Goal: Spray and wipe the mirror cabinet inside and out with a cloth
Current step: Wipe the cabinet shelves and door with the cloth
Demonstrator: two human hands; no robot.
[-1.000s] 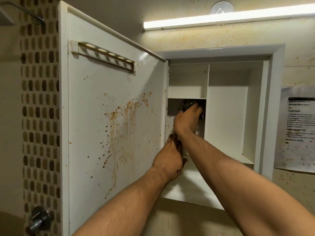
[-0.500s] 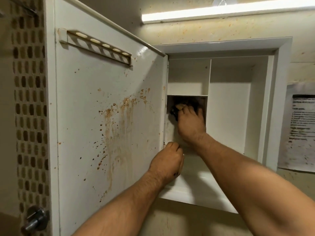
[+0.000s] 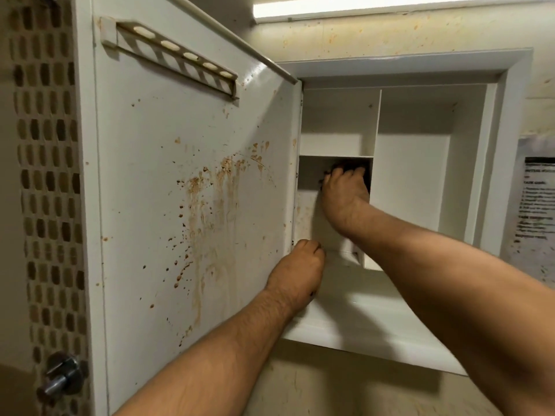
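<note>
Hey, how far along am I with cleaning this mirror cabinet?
Looks done: the upper left compartment and tall right compartment show white, no spots. In hand: your right hand presses a dark cloth into the middle left compartment; your left hand sits by the hinge edge of the door. Left: brown stains down its inner face, plus the mirror side, out of view.

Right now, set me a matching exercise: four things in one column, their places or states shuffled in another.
1 door
2 right hand
3 left hand
4 notice

A right of the cabinet
B splattered brown
C in a left compartment, on the cloth
D at the cabinet's lower left corner

Pairs: 1-B, 2-C, 3-D, 4-A
</note>
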